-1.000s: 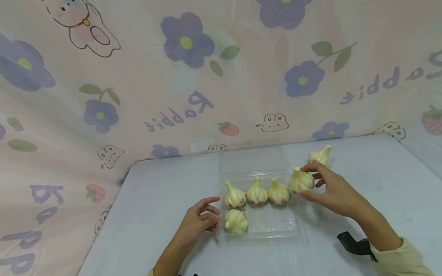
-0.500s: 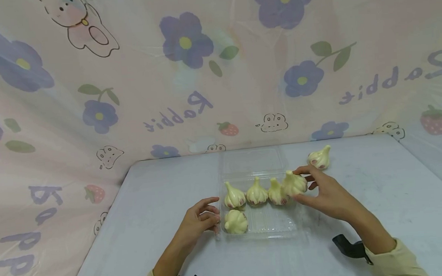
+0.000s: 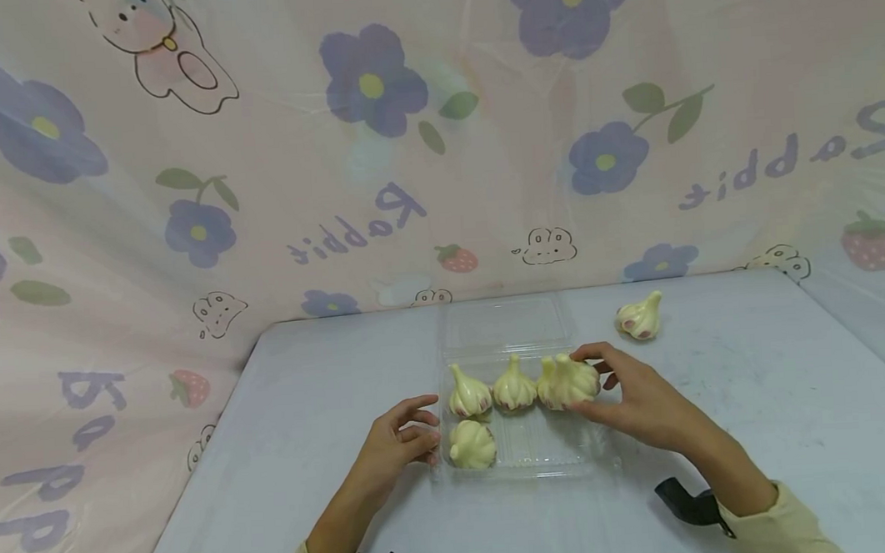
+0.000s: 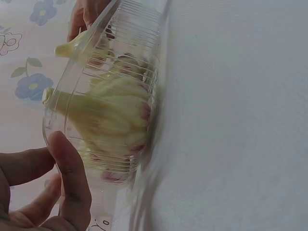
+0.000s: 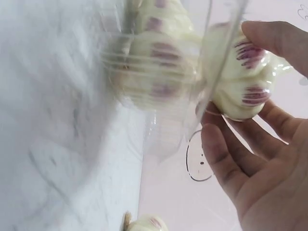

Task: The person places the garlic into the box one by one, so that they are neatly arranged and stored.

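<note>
My right hand (image 3: 637, 400) holds a garlic bulb (image 3: 577, 380) between thumb and fingers, above the right end of the back row in a clear plastic box (image 3: 535, 469). In the right wrist view this garlic bulb (image 5: 240, 77) shows purple streaks and is at the box's rim. At the left wall, my left hand (image 3: 402, 446) has loosely bent fingers. In the left wrist view a fingertip (image 4: 58, 142) meets the box rim. Several garlic bulbs are in the box: a back row including one garlic bulb (image 3: 514, 385), and one garlic bulb (image 3: 472, 444) at front left.
Another garlic bulb (image 3: 640, 316) lies on the white table (image 3: 756, 377), behind and right of the box. The box's open lid (image 3: 505, 323) lies flat toward the back. A patterned curtain (image 3: 483, 182) hangs behind the table.
My right hand has moved left and slightly down with the garlic bulb, from beside the box to above its back right corner. My left hand has stayed in place.
</note>
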`<state>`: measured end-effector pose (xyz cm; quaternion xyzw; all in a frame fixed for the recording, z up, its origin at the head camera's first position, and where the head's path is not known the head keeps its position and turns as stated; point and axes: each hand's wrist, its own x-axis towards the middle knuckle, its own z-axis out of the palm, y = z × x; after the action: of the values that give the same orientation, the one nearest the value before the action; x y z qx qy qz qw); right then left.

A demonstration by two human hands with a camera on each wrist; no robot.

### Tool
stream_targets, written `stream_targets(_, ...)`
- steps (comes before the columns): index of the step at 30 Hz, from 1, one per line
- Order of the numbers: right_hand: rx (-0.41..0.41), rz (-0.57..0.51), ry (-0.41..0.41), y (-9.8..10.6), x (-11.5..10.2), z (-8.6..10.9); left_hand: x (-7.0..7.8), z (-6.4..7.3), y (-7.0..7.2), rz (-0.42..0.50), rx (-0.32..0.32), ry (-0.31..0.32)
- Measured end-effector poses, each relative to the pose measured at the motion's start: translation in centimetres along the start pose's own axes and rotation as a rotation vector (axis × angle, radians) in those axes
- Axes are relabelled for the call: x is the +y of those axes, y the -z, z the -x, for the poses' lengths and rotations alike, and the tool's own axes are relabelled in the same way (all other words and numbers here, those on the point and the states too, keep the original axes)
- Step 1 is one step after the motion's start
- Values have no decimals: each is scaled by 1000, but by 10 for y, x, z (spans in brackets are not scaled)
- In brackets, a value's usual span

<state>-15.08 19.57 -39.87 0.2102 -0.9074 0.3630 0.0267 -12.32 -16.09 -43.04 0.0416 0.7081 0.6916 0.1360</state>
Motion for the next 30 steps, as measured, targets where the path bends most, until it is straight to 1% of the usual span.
stream_targets(11, -3, 48, 87, -11, -10, 0, 3, 2, -1, -23, -6, 11)
stream_targets(18, -19, 24, 126, -21, -14, 1, 3, 3, -2, -21, -9, 9)
stream_targets(26, -68, 17, 127, -35, -20, 2, 1, 0, 0, -20, -1, 18)
stream_targets(30, -96, 34, 126, -42, -23, 1, 1, 1, -1, -20, -6, 14)
